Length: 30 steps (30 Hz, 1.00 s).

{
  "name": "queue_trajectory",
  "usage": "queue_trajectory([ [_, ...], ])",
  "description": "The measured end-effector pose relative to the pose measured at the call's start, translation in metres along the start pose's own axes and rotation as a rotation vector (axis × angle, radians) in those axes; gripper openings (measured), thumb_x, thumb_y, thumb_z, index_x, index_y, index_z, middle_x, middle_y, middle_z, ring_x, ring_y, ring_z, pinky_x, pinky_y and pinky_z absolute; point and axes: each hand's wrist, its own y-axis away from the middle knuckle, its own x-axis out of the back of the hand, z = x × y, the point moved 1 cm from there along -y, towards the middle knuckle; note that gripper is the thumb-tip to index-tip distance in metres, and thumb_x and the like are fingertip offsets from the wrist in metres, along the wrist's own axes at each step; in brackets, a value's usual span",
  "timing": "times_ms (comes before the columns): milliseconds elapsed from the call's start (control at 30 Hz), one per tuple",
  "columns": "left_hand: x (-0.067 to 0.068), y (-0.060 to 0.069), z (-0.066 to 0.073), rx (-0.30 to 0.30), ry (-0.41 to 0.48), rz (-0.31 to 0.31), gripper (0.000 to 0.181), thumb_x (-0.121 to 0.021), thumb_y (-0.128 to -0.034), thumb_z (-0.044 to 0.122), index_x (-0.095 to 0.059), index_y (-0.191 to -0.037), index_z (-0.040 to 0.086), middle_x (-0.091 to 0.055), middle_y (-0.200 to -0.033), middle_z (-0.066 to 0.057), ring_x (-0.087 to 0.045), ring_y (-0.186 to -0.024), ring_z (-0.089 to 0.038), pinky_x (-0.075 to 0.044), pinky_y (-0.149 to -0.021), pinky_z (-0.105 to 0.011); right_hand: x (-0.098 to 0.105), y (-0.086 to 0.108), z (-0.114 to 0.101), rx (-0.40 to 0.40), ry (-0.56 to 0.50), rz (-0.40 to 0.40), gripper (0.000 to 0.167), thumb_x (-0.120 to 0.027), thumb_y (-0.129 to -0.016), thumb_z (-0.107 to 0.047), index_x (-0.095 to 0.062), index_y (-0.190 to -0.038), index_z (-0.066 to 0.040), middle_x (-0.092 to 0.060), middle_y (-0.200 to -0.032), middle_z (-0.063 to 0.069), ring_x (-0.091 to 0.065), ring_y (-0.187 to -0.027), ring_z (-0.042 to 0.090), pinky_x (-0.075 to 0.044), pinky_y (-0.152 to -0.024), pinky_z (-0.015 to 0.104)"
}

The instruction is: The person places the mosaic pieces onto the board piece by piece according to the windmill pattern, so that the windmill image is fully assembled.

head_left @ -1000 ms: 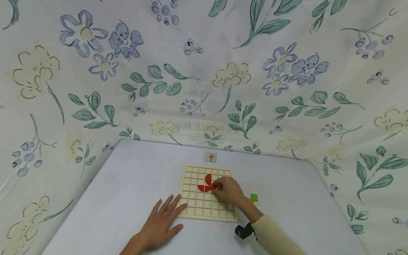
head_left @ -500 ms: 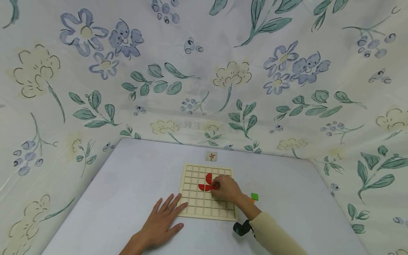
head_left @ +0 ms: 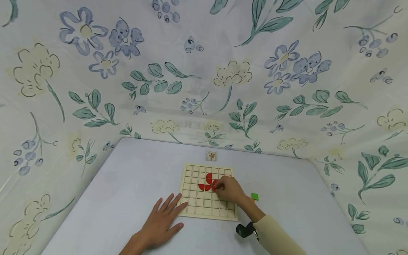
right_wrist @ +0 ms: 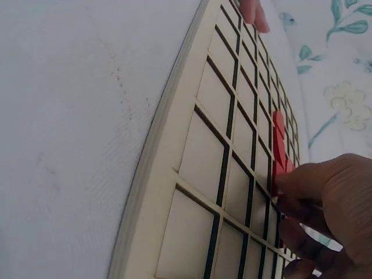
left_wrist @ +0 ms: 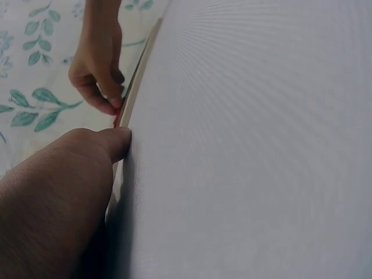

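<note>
A square wooden grid board [head_left: 198, 203] lies on the white table, with several red curved tiles [head_left: 204, 187] forming a pinwheel-like shape near its middle. Thumb and fingers of my right hand [head_left: 228, 189] pinch at a red tile on the right side of that shape, also visible in the right wrist view as a red tile [right_wrist: 278, 168] by the fingertips. The fingers partly hide the tile. My left hand [head_left: 160, 223] lies flat with spread fingers, its fingertips resting on the board's left front edge.
A small pattern card [head_left: 211, 156] showing a red pinwheel on a grid lies behind the board. To the right, a green square tile [head_left: 254, 196] lies beside an orange piece, partly hidden by the forearm. A black device [head_left: 244, 230] is at the right wrist. Floral cloth [head_left: 197, 88] surrounds the table.
My right hand dipped left over the red tiles, then shifted slightly right, uncovering more red beside its fingertips. My left hand has stayed in place.
</note>
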Motion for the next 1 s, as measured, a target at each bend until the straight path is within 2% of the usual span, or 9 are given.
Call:
queue_trajectory([
  [133,-0.001,0.0,0.0,0.002,-0.01,-0.006,0.06,-0.048,-0.0997,0.05,-0.04,-0.152,0.021,-0.022,-0.161,-0.009,-0.018,-0.147,-0.035,-0.012,-0.111,-0.061,0.002,0.004,0.001,0.004,0.006,0.016,0.004,-0.075,-0.085,-0.007,-0.076,-0.089,-0.009,-0.067,-0.086,-0.005,-0.06,-0.079,0.009,-0.053,-0.071,0.03],
  [300,-0.001,-0.001,0.0,0.001,-0.007,-0.003,0.06,-0.049,-0.0996,0.049,-0.04,-0.152,0.022,-0.022,-0.161,-0.009,-0.018,-0.146,-0.035,-0.013,-0.111,-0.061,0.007,0.012,0.007,0.02,0.025,0.083,0.004,-0.075,-0.086,-0.01,-0.074,-0.088,-0.007,-0.064,-0.083,-0.006,-0.056,-0.071,0.008,-0.05,-0.063,0.026],
  [633,0.001,-0.001,0.001,0.006,-0.009,-0.016,0.06,-0.05,-0.0992,0.048,-0.039,-0.152,0.022,-0.022,-0.161,-0.009,-0.018,-0.146,-0.035,-0.012,-0.112,-0.061,0.021,0.035,0.023,-0.069,0.018,0.144,0.006,-0.076,-0.083,-0.004,-0.073,-0.086,-0.009,-0.061,-0.076,-0.007,-0.049,-0.064,0.009,-0.044,-0.056,0.025],
  [1000,0.0,0.0,-0.001,0.008,-0.03,-0.011,0.061,-0.051,-0.0988,0.048,-0.039,-0.152,0.022,-0.022,-0.161,-0.009,-0.018,-0.146,-0.035,-0.012,-0.112,-0.061,0.035,0.053,0.043,-0.194,0.064,0.118,0.018,-0.083,-0.077,-0.011,-0.074,-0.093,-0.011,-0.061,-0.08,-0.007,-0.051,-0.067,0.009,-0.044,-0.057,0.026],
])
